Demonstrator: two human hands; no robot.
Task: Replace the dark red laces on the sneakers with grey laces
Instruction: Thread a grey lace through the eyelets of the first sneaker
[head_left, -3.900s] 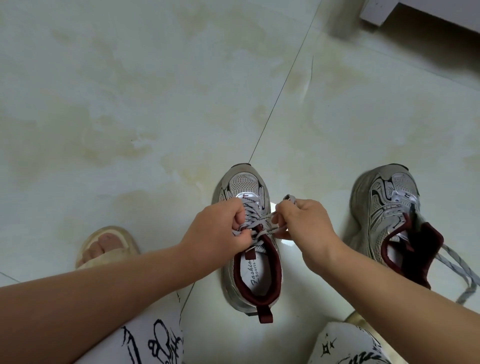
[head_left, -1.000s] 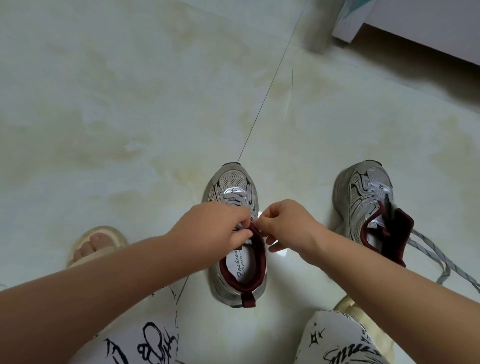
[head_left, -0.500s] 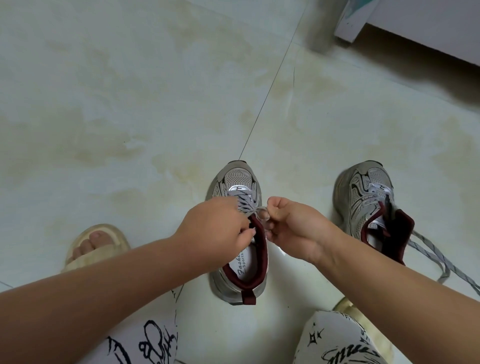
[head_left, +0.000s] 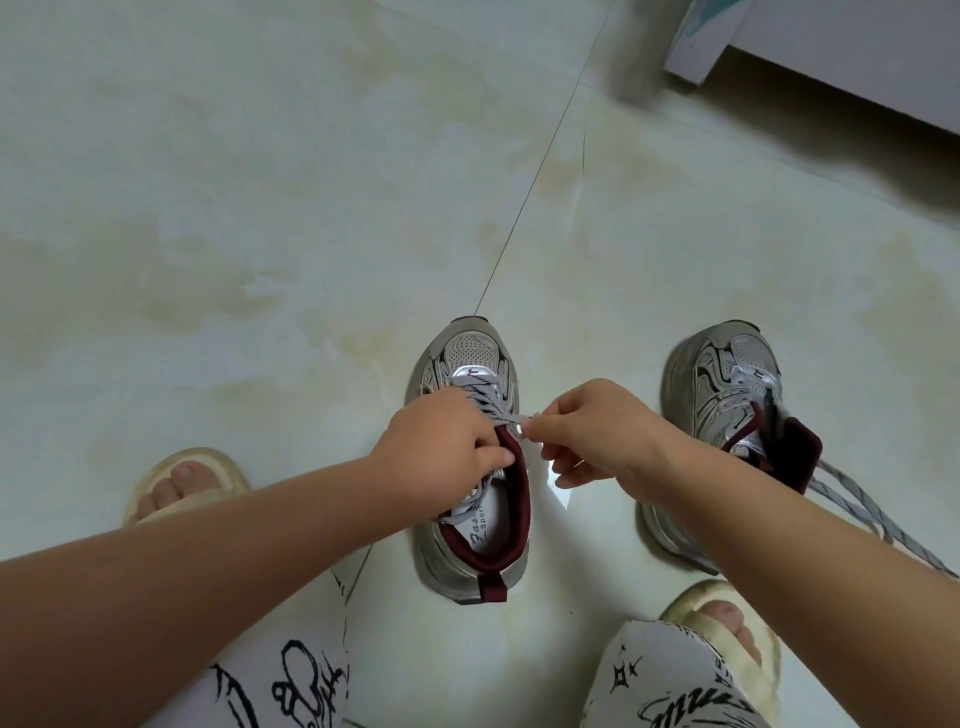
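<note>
Lacing of grey mesh sneaker (head_left: 470, 467) with dark red lining.
Left hand (head_left: 441, 447) grips its flat grey speckled lace (head_left: 480, 395); right hand (head_left: 597, 431) pinches the lace tip beside it.

Both hands (head_left: 441, 441) (head_left: 597, 431) pinch grey lace (head_left: 488, 397) over middle sneaker (head_left: 467, 561); second sneaker (head_left: 727, 384) beside.

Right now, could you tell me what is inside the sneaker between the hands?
Inside the sneaker: a white printed insole and a grey lace dipping in. The left hand covers the front.
</note>
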